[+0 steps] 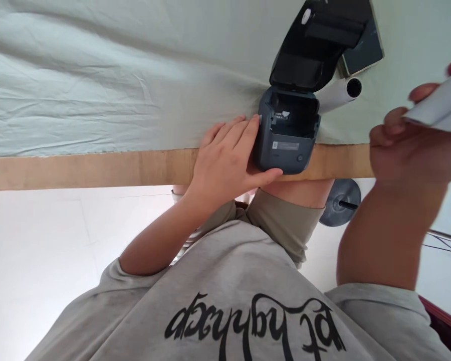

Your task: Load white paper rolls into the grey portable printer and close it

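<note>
A dark grey label printer stands at the table's front edge with its black lid raised. Its inner compartment shows no roll inside. My left hand lies against the printer's left side, fingers stretched out, the thumb along its front bottom edge. Raised at the right edge of the view, my right hand has its fingers closed on a piece of white paper, which looks folded or curled and is partly cut off by the frame. A white paper roll with a dark hollow core lies just right of the printer.
Behind the paper roll, a dark flat phone-like object lies partly under the raised lid. A pale green cloth with wrinkles covers the table, leaving a wooden front edge bare. Below, a round dark base stands on the floor.
</note>
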Tool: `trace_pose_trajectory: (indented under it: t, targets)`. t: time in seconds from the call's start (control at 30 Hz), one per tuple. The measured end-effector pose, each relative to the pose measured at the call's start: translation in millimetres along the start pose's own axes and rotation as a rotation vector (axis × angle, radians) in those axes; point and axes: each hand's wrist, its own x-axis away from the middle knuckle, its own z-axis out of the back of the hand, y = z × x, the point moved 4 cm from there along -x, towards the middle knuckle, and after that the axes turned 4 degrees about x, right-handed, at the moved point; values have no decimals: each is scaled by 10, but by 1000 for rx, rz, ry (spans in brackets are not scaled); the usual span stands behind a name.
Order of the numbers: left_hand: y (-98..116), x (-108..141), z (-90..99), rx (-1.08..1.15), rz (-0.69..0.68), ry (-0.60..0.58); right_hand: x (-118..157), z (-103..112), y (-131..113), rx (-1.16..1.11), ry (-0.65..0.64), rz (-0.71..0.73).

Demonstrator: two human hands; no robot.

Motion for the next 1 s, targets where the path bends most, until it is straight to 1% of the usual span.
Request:
trace_pose_trajectory:
  t: [0.03,0.07,0.1,0.13,0.2,0.23,0.33,0.4,0.43,0.53,0.57,0.6,0.63,0.73,0.77,0.8,0.83,0.87,0.93,1.0]
  targets:
    - [-3,1,-4,-7,-3,4,-30,-17,240,-114,118,-128]
    - [-7,0,-6,-11,-5,5,-52,-55,400,-123,194,-144]
    - [-11,-1,-7,-13,-6,4,-64,-92,506,-134,258,-124]
    - [-15,-3,-8,-11,-6,-1,-66,-117,556,-123,317,-68]
    - [-22,-9,-4,-1,-2,-12,-43,-142,540,-66,370,53]
    - [-25,-12,-2,5,0,-17,-27,-143,493,-16,360,101]
    - [-28,-18,1,9,5,-21,21,-142,289,219,261,211]
    - [-28,-18,-2,6,6,-16,47,-154,179,336,205,266]
    - [-28,-17,-5,4,5,-11,55,-168,150,387,181,270]
    - [-27,-14,-9,-10,9,-2,70,-205,146,516,116,205]
    - [-25,-13,-8,-14,10,-3,78,-200,140,531,119,203]
    - [-23,-13,-7,-16,10,-6,90,-183,115,518,135,228]
    - [-20,-14,-4,-14,9,-9,107,-157,66,484,164,284]
    - [-15,-17,5,-3,6,-25,214,-89,-187,328,257,553]
    - [-15,-19,6,2,6,-30,255,-97,-270,276,251,609]
    - [-16,-20,8,5,7,-32,295,-130,-341,222,218,643]
    - [-17,-21,10,6,8,-31,323,-191,-384,193,156,629]
    - [-18,-22,12,6,6,-28,337,-275,-389,217,86,558]
    - [-16,-21,17,4,1,-20,394,-440,-394,232,30,602]
    - [-10,-15,23,-1,-5,-13,413,-585,-313,209,6,595]
